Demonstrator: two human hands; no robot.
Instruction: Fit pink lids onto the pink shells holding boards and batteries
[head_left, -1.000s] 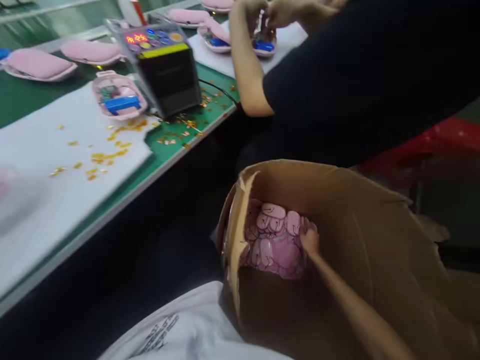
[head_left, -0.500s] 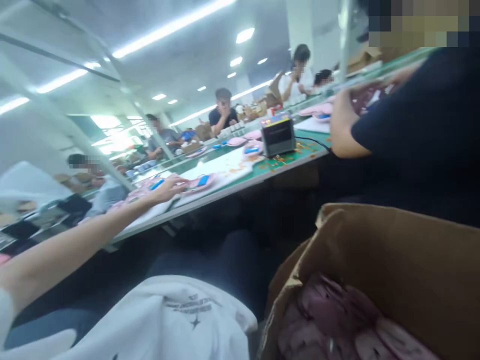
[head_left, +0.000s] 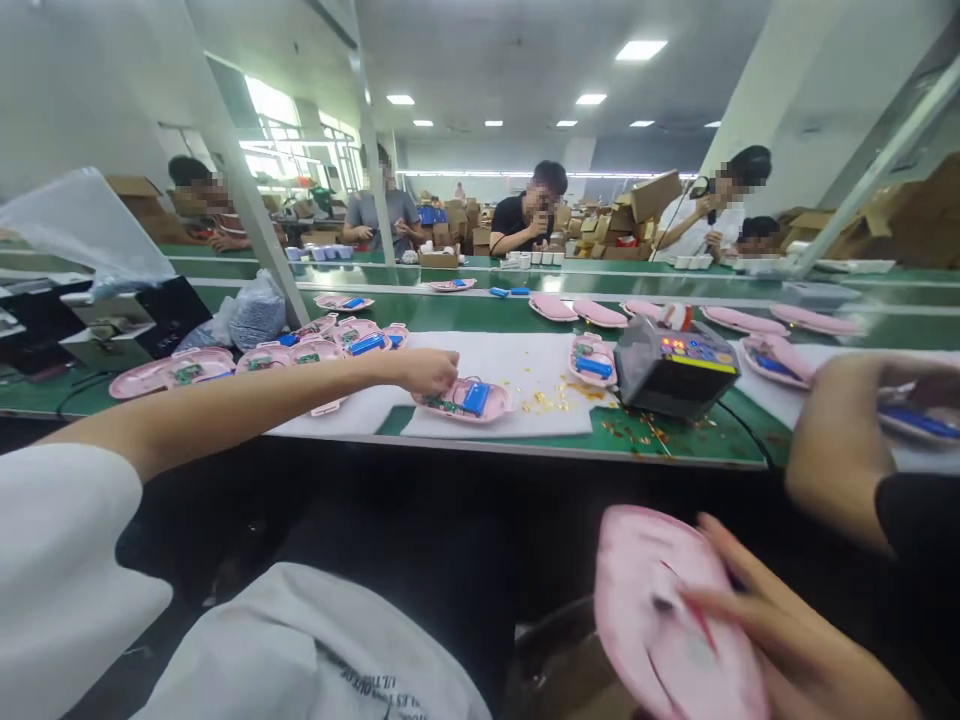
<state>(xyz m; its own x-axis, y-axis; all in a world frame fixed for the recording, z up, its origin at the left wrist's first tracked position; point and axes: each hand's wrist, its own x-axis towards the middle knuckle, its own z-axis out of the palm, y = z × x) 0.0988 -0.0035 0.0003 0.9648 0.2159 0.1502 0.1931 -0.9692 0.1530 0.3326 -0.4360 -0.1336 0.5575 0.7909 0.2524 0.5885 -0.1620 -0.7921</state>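
My left hand (head_left: 431, 371) is closed at the left end of a pink shell (head_left: 495, 405) that holds a blue block and a green circuit board; what its fingers grip is too small to make out. That shell lies on a white mat (head_left: 525, 355) near the bench's front edge. Low on the right, my right hand (head_left: 780, 620) holds a pink shell piece (head_left: 660, 610) with thin wires on it, above a box that is mostly hidden. The piece is slightly blurred.
A black device with a lit display (head_left: 675, 365) stands right of the mat, its cable running right. Orange scraps (head_left: 551, 400) lie nearby. More pink shells (head_left: 367, 340) sit at the left. A co-worker's arm (head_left: 840, 450) reaches in from the right.
The view has turned up and levelled out. My right hand has come into view with a pink shell piece. My left hand remains at the shell on the mat, its fingers now closed.
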